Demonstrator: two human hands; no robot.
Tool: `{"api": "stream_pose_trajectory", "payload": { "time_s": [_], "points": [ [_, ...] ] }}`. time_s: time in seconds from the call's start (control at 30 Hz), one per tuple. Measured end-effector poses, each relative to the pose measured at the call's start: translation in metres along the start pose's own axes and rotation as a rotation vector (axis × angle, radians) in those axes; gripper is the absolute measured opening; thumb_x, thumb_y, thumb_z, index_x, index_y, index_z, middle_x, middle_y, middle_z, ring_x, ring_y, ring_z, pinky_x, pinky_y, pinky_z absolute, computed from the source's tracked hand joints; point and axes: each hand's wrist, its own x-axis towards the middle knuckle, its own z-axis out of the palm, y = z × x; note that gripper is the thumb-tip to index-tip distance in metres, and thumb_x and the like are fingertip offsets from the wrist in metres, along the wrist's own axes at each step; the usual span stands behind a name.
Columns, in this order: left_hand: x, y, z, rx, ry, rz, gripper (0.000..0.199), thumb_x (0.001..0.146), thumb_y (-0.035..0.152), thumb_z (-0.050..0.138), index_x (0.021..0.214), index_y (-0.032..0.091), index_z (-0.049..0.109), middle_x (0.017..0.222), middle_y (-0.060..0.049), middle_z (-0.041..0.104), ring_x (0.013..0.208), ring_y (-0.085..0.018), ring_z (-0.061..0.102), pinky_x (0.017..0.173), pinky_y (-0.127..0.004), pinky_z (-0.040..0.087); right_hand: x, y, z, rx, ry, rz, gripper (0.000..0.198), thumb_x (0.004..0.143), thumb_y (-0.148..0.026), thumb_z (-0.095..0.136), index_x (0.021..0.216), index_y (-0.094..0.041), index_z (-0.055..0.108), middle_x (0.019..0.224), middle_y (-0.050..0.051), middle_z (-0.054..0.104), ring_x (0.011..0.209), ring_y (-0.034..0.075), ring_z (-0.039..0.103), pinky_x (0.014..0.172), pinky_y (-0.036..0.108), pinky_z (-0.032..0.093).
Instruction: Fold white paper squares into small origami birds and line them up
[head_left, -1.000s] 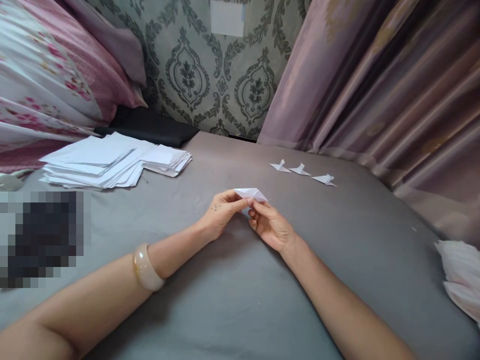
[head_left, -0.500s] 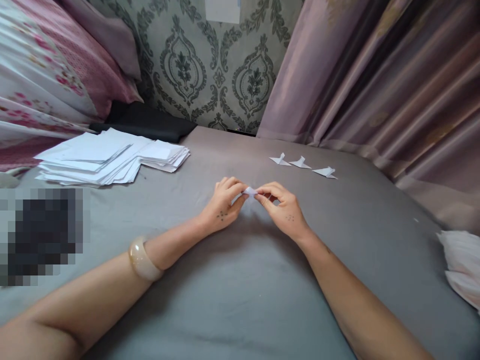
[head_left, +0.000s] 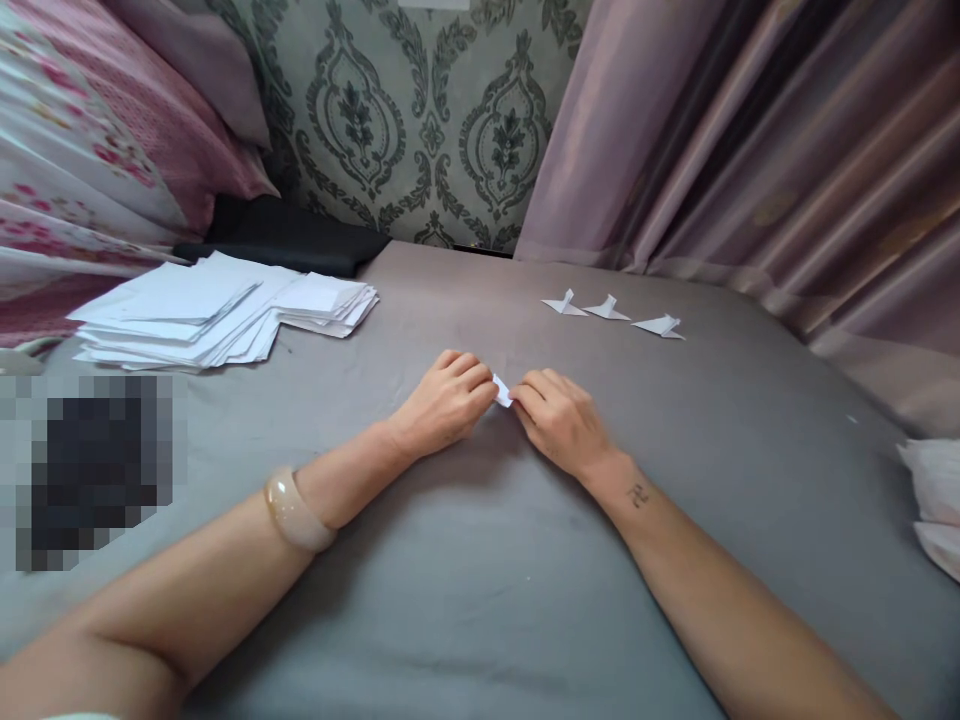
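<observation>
A small folded piece of white paper (head_left: 502,391) is pinched between my two hands, above the grey sheet. My left hand (head_left: 448,398) grips its left side, the fingers curled over and hiding part of it. With fingertips closed on the paper's right edge, my right hand (head_left: 559,415) bends down from the other side. Beyond my right hand, three folded white paper figures (head_left: 566,303) with pointed wings and an upright tip lie in a row.
To the left lies a stack of white paper sheets (head_left: 172,315), with a black cloth (head_left: 292,235) behind it. A pink curtain (head_left: 675,130) hangs at the right, and floral bedding (head_left: 82,150) at the left. White plastic (head_left: 934,500) lies at the far right edge.
Both hands have rolled over, so their backs now face up more. The small paper has turned and tilts downward to the right. The view has shifted slightly.
</observation>
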Motion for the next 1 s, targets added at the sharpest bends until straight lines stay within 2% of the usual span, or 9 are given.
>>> {"api": "stream_pose_trajectory", "payload": {
  "time_s": [0.1, 0.2, 0.33, 0.47, 0.67, 1.0],
  "points": [
    [0.0, -0.002, 0.006, -0.152, -0.106, -0.055, 0.023, 0.094, 0.026, 0.045, 0.085, 0.017, 0.064, 0.086, -0.008, 0.065, 0.084, -0.02, 0.054, 0.078, -0.033, 0.038, -0.002, 0.0, 0.002, 0.054, -0.105, 0.045, 0.024, 0.095, -0.022, 0.043, 0.089, -0.019, 0.066, 0.088, 0.008, 0.062, 0.083, 0.019, 0.055, 0.07, 0.03, 0.038],
    [0.0, -0.003, 0.008, -0.357, -0.131, -0.19, 0.017, 0.088, 0.028, 0.055, 0.082, 0.017, 0.066, 0.084, -0.007, 0.064, 0.081, -0.019, 0.056, 0.077, -0.031, 0.041, -0.004, 0.003, 0.002, 0.198, -0.152, 0.142, 0.02, 0.094, -0.026, 0.047, 0.094, -0.022, 0.067, 0.092, 0.005, 0.063, 0.084, 0.017, 0.057, 0.068, 0.028, 0.039],
    [0.002, -0.001, 0.005, -0.508, -0.118, -0.365, 0.016, 0.084, 0.027, 0.058, 0.078, 0.018, 0.069, 0.086, -0.007, 0.065, 0.085, -0.02, 0.058, 0.081, -0.033, 0.044, -0.002, 0.007, 0.004, 0.443, -0.147, 0.316, 0.017, 0.09, -0.03, 0.053, 0.086, -0.024, 0.069, 0.091, 0.002, 0.064, 0.079, 0.015, 0.058, 0.072, 0.028, 0.041],
    [0.003, 0.003, 0.004, -0.582, -0.12, -0.513, 0.018, 0.082, 0.028, 0.057, 0.076, 0.017, 0.07, 0.089, -0.009, 0.065, 0.084, -0.02, 0.058, 0.077, -0.033, 0.045, 0.001, 0.007, 0.009, 0.551, -0.114, 0.465, 0.019, 0.087, -0.033, 0.056, 0.077, -0.023, 0.07, 0.09, 0.002, 0.063, 0.073, 0.013, 0.056, 0.072, 0.03, 0.043],
    [0.004, 0.003, 0.006, -0.603, -0.133, -0.567, 0.019, 0.081, 0.027, 0.055, 0.071, 0.016, 0.068, 0.089, -0.009, 0.063, 0.081, -0.02, 0.058, 0.075, -0.033, 0.046, 0.005, 0.004, 0.013, 0.568, -0.093, 0.557, 0.017, 0.082, -0.03, 0.06, 0.072, -0.021, 0.068, 0.092, 0.004, 0.063, 0.071, 0.013, 0.056, 0.072, 0.031, 0.043],
    [0.005, 0.003, 0.005, -0.615, -0.154, -0.623, 0.014, 0.079, 0.026, 0.059, 0.071, 0.016, 0.065, 0.091, -0.007, 0.06, 0.083, -0.02, 0.057, 0.079, -0.034, 0.045, 0.004, 0.004, 0.019, 0.548, -0.039, 0.553, 0.017, 0.08, -0.031, 0.06, 0.068, -0.021, 0.067, 0.089, 0.003, 0.063, 0.067, 0.013, 0.055, 0.07, 0.032, 0.043]
  ]
}}
